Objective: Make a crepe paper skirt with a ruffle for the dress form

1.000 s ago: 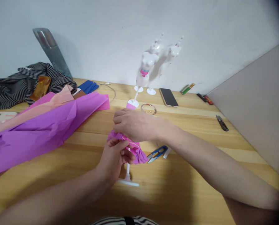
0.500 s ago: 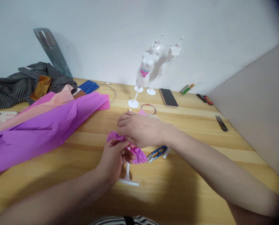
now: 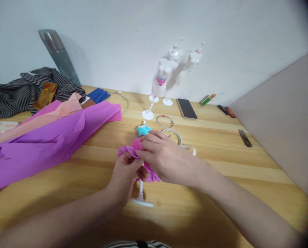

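Note:
A small white mannequin on a stand (image 3: pixel 141 199) wears a pink tissue-paper skirt (image 3: pixel 129 151) and a blue top (image 3: pixel 143 130). My left hand (image 3: pixel 125 175) is closed, pinching the skirt's ruffled edge from below. Over the skirt's right side lies my right hand (image 3: pixel 166 158), its fingers curled on the paper at the mannequin's waist. The mannequin's lower body is hidden by both hands.
Large purple and pink tissue sheets (image 3: pixel 45 137) lie at left, with striped cloth (image 3: pixel 19 89) behind. White mannequins (image 3: pixel 161 77) stand at the wall. Tape rings (image 3: pixel 172 134), a bracelet (image 3: pixel 164 121), a phone (image 3: pixel 186 108) and snips (image 3: pixel 245 137) lie on the wooden table (image 3: pixel 221 186).
My right hand has slid toward me and lower over the skirt, uncovering the blue top and the tape rings; it now hides the blue snips.

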A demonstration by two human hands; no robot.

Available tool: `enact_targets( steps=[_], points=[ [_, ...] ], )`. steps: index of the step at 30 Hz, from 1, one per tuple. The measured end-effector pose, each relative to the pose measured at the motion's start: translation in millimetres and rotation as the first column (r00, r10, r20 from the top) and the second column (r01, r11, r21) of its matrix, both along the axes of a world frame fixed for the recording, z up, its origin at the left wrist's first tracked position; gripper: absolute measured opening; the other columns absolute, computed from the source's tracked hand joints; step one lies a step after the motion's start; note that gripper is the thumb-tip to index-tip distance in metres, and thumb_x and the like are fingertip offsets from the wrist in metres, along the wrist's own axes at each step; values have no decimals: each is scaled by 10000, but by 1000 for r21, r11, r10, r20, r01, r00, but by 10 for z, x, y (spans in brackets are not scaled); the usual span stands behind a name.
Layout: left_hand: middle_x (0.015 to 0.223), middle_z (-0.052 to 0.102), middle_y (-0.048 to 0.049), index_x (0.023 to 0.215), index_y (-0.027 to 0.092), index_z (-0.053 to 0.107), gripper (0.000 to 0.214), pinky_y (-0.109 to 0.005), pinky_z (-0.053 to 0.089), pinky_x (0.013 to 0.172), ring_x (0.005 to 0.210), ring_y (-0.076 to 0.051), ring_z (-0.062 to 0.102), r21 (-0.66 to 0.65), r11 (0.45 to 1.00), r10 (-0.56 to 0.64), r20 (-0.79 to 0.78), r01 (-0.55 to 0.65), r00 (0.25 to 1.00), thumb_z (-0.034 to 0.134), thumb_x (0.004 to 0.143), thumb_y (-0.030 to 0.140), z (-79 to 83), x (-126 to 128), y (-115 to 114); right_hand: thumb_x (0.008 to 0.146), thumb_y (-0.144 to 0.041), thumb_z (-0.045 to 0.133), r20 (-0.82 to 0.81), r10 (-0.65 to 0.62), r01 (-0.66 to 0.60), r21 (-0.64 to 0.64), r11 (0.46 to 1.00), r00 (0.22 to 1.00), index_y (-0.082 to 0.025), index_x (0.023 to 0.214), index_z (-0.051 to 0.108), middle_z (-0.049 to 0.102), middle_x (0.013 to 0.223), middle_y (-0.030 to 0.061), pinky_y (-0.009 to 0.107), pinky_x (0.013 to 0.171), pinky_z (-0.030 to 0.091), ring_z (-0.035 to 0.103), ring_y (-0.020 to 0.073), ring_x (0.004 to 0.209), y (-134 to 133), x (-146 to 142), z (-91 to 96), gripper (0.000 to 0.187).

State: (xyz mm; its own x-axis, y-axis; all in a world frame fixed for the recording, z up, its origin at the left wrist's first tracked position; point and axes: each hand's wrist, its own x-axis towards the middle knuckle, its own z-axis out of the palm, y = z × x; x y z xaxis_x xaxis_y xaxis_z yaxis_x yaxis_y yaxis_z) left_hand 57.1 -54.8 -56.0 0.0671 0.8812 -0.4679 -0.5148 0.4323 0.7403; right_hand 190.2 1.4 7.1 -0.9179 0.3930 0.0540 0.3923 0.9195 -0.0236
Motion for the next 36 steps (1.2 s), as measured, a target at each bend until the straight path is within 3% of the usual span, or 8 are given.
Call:
enact_targets(
  steps=[4, 15, 21, 24, 28, 32, 36],
  points=[
    [427, 584, 26, 660, 157, 555, 308, -172, 364, 389, 379, -90, 524, 31, 999, -14, -8, 14, 1000, 776, 603, 364, -34, 5, 2, 882, -127, 430, -83, -73, 80, 81, 994, 994, -102, 1000, 650, 627, 883, 121, 472, 912, 387, 519, 274, 952, -170, 58, -114, 250],
    [381, 480, 71, 605, 166, 538, 312, -176, 371, 384, 342, -64, 453, 60, 998, -27, -56, 30, 998, 779, 615, 363, -99, 32, -19, 838, -77, 443, -203, -183, 199, 58, 978, 962, -96, 1135, 621, 603, 889, 123, 503, 973, 359, 495, 272, 972, -401, 48, -221, 347],
    [400, 461, 84, 611, 164, 542, 251, -164, 338, 367, 338, -48, 416, 48, 998, -36, -20, 37, 999, 763, 611, 283, -84, 47, -11, 867, -114, 452, -322, -249, 234, -84, 968, 913, -109, 1077, 649, 587, 860, 104, 442, 882, 404, 472, 249, 909, -438, 15, -219, 288],
    [481, 530, 66, 658, 155, 583, 201, -163, 345, 387, 384, -44, 439, 39, 999, -9, 13, 9, 1000, 753, 597, 243, -68, 50, -18, 894, -187, 486, -371, -305, 266, -154, 952, 877, -126, 993, 675, 588, 871, 107, 412, 826, 417, 464, 245, 894, -432, -51, -192, 222],
    [526, 569, 52, 660, 150, 598, 160, -168, 373, 423, 438, -57, 487, 36, 999, 21, -1, -21, 1000, 727, 567, 169, -52, 37, -25, 905, -198, 490, -364, -282, 217, -210, 953, 888, -146, 1003, 675, 608, 870, 101, 416, 820, 414, 483, 248, 915, -382, -113, -173, 215],
    [406, 525, 43, 608, 158, 548, 222, -178, 350, 381, 360, -75, 468, 58, 997, -50, -41, 53, 998, 727, 636, 284, -54, 18, -10, 918, -116, 427, -459, -308, 200, -268, 942, 833, -142, 1084, 631, 637, 934, 101, 393, 812, 431, 518, 222, 916, -318, -37, -198, 264],
    [434, 575, 11, 643, 155, 562, 332, -182, 369, 385, 385, -98, 518, 55, 996, -74, -37, 76, 997, 779, 611, 405, -71, 5, -1, 865, -106, 490, -436, -363, 255, -287, 923, 824, -157, 1089, 620, 646, 975, 109, 437, 826, 436, 532, 249, 945, -317, 90, -257, 264]
  ],
)
